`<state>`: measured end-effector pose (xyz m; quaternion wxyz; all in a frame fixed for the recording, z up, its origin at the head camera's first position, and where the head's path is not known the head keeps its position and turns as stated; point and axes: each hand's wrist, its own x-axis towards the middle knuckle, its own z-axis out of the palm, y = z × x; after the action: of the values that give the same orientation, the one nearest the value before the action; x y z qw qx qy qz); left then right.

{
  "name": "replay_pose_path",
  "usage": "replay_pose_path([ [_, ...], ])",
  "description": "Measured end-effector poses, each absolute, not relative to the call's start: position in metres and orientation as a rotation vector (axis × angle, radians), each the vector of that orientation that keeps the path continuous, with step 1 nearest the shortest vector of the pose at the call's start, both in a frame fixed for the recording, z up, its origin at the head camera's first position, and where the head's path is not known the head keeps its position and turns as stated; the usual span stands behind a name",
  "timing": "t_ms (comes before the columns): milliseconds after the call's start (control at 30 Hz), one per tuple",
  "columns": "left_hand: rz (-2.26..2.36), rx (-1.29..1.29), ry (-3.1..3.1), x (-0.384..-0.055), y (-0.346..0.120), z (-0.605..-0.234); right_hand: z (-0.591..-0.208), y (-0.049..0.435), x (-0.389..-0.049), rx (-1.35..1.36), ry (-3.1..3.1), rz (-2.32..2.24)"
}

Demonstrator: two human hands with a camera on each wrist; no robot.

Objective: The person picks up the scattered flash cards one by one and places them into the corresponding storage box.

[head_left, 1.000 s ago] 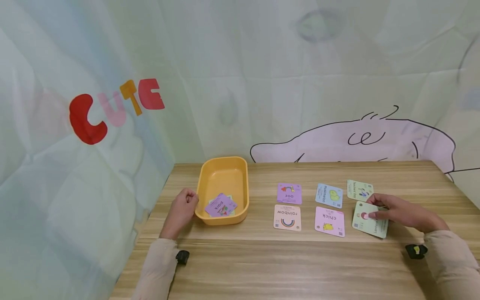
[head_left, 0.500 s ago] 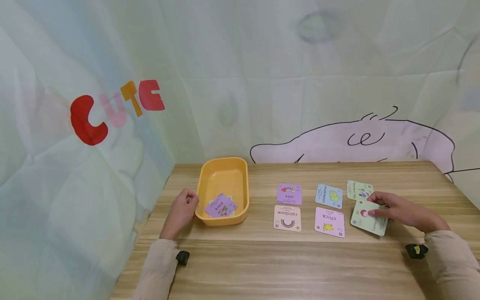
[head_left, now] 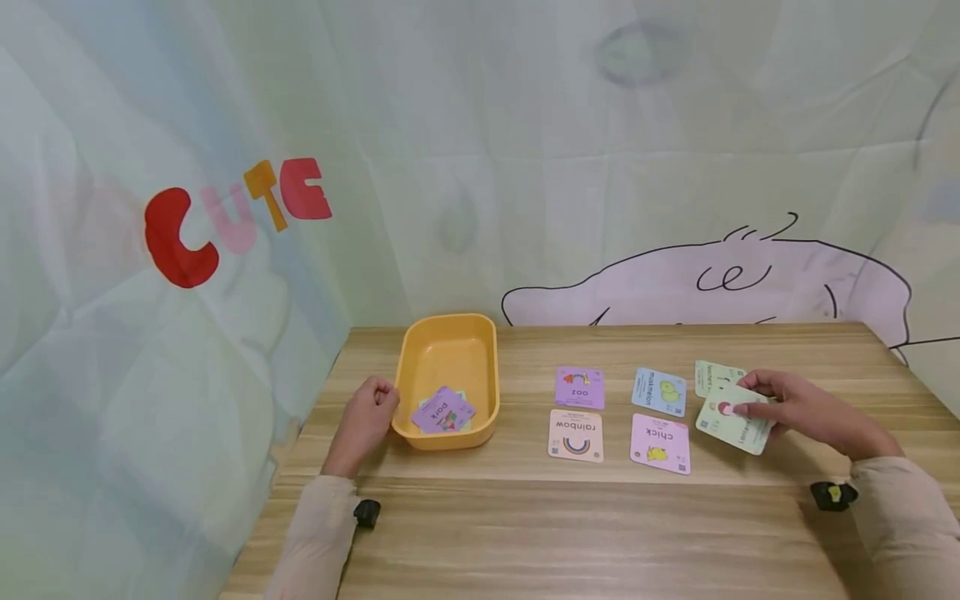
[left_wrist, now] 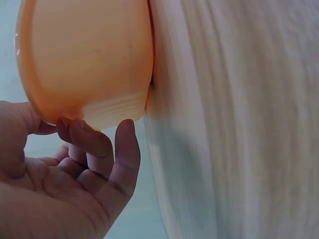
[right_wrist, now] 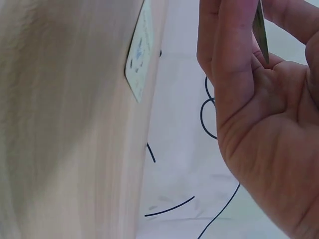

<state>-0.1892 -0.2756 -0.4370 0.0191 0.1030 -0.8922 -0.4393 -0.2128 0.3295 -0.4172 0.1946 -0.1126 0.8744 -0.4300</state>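
My right hand (head_left: pixel 810 412) pinches a pale green flashcard (head_left: pixel 733 427) between thumb and fingers, raised off the table. In the right wrist view only a thin corner of this card (right_wrist: pixel 261 35) shows, seen edge-on at the palm. Behind it, partly covered in the head view, lies the green "Teachers' Day" card (head_left: pixel 708 375). At the left, my left hand (head_left: pixel 366 421) grips the rim of a yellow plastic basket (head_left: pixel 491 367). The left wrist view has its thumb and curled forefinger at the basket's edge (left_wrist: pixel 50 117). Inside lies a purple "park" card (head_left: pixel 442 411) over another card.
Between basket and right hand lie a purple "zoo" card (head_left: pixel 580 389), an orange "rainbow" card (head_left: pixel 575 435), a blue "muskmelon" card (head_left: pixel 659 392) and a pink "chick" card (head_left: pixel 660 443). A printed cloth (head_left: pixel 600 200) hangs behind the wooden table (head_left: pixel 570 533).
My right hand has lifted the green card off the table and shifted it slightly up and left, so it now overlaps the Teachers' Day card. The left hand and basket stay put.
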Motion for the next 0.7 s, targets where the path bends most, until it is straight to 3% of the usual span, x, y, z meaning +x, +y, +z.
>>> replay_pose_path([
  [700,-1.378,0.308,-2.753,-0.188,-0.275,-0.435,-0.402,0.310,-0.226,-0.392,2.442,-1.279],
])
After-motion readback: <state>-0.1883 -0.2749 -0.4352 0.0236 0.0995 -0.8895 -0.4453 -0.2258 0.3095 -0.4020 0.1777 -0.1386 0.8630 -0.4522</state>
